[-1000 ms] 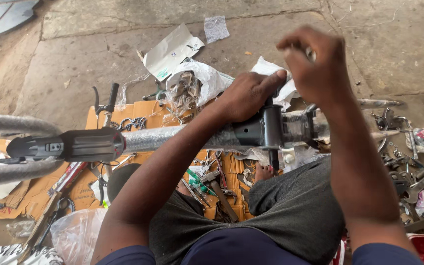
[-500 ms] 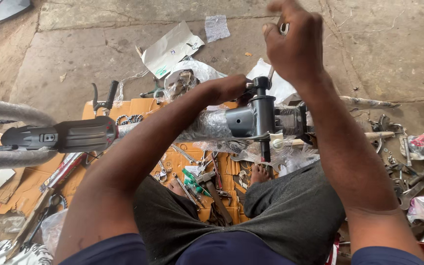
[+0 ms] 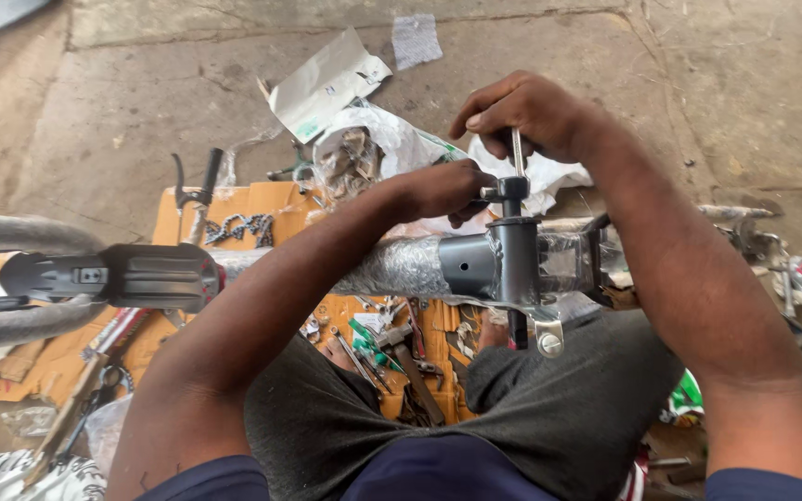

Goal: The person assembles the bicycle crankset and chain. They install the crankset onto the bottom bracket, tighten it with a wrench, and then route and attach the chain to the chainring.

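Observation:
A wrapped bicycle handlebar (image 3: 392,267) lies across my lap, with a black rubber grip (image 3: 118,276) at its left end and a dark grey stem clamp (image 3: 503,264) near the middle. My right hand (image 3: 531,113) is closed around a thin metal rod (image 3: 517,153) that stands upright out of the top of the clamp. My left hand (image 3: 443,190) grips the bar and a small fitting just left of the clamp's top.
Orange cardboard (image 3: 252,209) on the concrete floor carries several loose tools, a chain and small parts. Crumpled plastic bags (image 3: 373,144) and a paper envelope (image 3: 322,83) lie beyond it. More metal parts sit at the right (image 3: 772,250). A grey tyre (image 3: 11,232) is at the left.
My right hand has come down from a raised position and now grips the upright rod at the clamp. The handlebar has shifted slightly in my lap.

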